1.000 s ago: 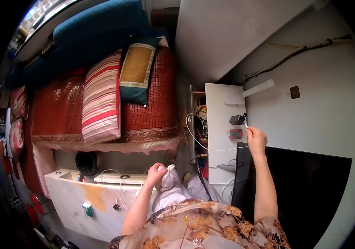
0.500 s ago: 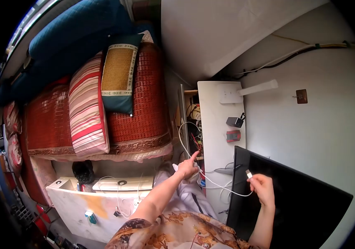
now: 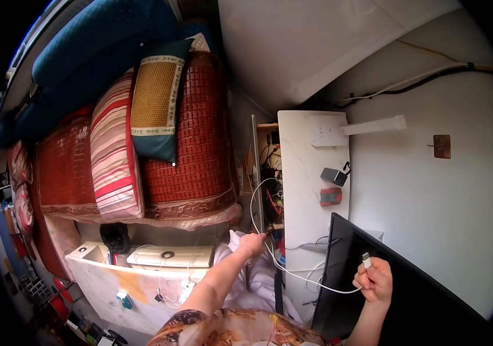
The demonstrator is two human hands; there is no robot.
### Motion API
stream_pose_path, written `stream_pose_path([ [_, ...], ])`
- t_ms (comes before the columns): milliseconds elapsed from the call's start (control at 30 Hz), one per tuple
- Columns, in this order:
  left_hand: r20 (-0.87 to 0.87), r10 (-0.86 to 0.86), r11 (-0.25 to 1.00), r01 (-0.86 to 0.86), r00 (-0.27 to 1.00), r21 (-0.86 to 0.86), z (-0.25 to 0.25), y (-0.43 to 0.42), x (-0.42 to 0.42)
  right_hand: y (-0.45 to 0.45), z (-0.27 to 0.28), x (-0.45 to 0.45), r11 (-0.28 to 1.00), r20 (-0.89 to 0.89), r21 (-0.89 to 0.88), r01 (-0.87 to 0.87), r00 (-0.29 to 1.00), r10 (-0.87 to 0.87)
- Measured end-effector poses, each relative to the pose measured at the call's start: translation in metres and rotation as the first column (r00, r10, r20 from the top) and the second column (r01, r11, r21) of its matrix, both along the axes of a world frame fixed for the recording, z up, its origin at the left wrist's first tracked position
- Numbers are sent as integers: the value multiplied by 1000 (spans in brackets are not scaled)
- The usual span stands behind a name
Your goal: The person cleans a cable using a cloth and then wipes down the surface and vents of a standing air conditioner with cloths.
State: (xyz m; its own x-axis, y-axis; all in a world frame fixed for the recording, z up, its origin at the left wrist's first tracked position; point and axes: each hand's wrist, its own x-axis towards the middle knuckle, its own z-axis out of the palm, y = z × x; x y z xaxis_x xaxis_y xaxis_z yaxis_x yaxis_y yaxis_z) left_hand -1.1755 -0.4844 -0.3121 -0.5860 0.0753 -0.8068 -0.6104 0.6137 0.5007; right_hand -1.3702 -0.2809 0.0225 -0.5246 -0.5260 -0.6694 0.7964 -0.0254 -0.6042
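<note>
My right hand is closed around a white USB cable, its plug pointing up above the fingers in front of the black television screen. The cable sags left from that hand and loops up to an open drawer. At the drawer's near end is my left hand, its fingers curled in. A small dark shape shows at its fingertips; what it grips is unclear. Tangled wires and small items fill the drawer, partly hidden by its front panel.
On the white cabinet top stand a white router, a dark box and a red-grey item. A sofa with a red mat and cushions lies left. A marble-patterned table stands at lower left.
My left hand has drawn back slightly toward me, its pointing index finger now curled in. My right hand has moved right and down with the USB plug. The view has shifted a little.
</note>
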Motion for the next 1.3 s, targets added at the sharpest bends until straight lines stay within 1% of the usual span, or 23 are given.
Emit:
stream_pose_path([
  [67, -77, 75, 995, -80, 994, -62, -8, 14, -4, -4, 0, -6, 1000, -21, -8, -29, 999, 29],
  [100, -348, 138, 977, -185, 927, -104, -4, 23, -5, -5, -4, -7, 985, -95, 153, -80, 991, 96],
  [133, -518, 145, 970, -224, 843, -92, 5, 25, -16, -18, -7, -9, 921, -157, 351, -171, 958, 238],
  [200, -674, 77, 980, -180, 734, -85, 20, 27, -42, -20, -52, -9, 849, -161, 465, -250, 920, 359],
  [267, -739, 6, 985, -132, 674, -113, 27, 27, -60, -24, -104, -10, 791, -63, 503, -348, 898, 435],
  [300, -768, -30, 986, -109, 640, -130, 28, 27, -67, -29, -130, -8, 774, -99, 518, -363, 874, 476],
  [333, -764, -70, 986, -72, 642, -150, 29, 25, -71, -33, -160, -5, 757, -133, 533, -377, 847, 515],
  [400, -748, -149, 981, 5, 646, -192, 27, 19, -72, -28, -231, 0, 692, -339, 620, -370, 669, 661],
  [500, -717, -212, 972, 65, 664, -227, 26, 14, -63, -40, -294, 3, 720, -350, 587, -370, 686, 638],
  [600, -668, -236, 968, 110, 706, -227, 18, 16, -44, -82, -283, 0, 763, 45, 384, -519, 836, 546],
  [633, -661, -225, 971, 105, 716, -216, 17, 16, -39, -88, -289, 3, 750, 4, 362, -554, 805, 593],
  [733, -678, -198, 975, 69, 708, -213, 10, 21, -24, -98, -322, 16, 695, 132, 233, -680, 730, 670],
  [800, -699, -185, 974, 33, 691, -225, 3, 21, -16, -109, -338, 29, 653, 115, 284, -702, 701, 704],
  [833, -659, -187, 976, 59, 729, -211, 6, 16, -15, -109, -351, 32, 617, 58, 350, -705, 674, 737],
  [867, -650, -144, 980, 18, 746, -197, 8, 10, -14, -111, -366, 39, 604, -206, 519, -604, 597, 775],
  [933, -621, -50, 982, -74, 782, -173, 16, -6, -9, -114, -379, 46, 567, -444, 783, -255, 408, 798],
  [967, -603, 3, 983, -113, 797, -144, 17, -17, -6, -117, -380, 46, 548, -386, 805, -228, 501, 775],
  [1067, -462, 140, 959, -236, 876, -156, 22, -55, 5, -107, -412, 50, 611, -482, 788, -75, 543, 688],
  [1133, -421, 238, 928, -333, 875, -168, 16, -82, 14, -105, -417, 47, 635, -483, 768, -79, 580, 656],
  [1200, -503, 260, 887, -410, 825, -213, 1, -109, 25, -113, -399, 40, 641, -366, 759, -116, 738, 566],
  [1233, -481, 352, 855, -485, 803, -185, 2, -122, 24, -111, -402, 39, 651, -394, 754, -91, 729, 559],
  [1267, -456, 441, 814, -559, 773, -159, 2, -135, 22, -105, -409, 37, 612, -444, 789, -55, 637, 630],
  [1300, -378, 515, 783, -602, 769, -157, 5, -149, 18, -102, -403, 33, 546, -488, 838, 16, 471, 735],
])
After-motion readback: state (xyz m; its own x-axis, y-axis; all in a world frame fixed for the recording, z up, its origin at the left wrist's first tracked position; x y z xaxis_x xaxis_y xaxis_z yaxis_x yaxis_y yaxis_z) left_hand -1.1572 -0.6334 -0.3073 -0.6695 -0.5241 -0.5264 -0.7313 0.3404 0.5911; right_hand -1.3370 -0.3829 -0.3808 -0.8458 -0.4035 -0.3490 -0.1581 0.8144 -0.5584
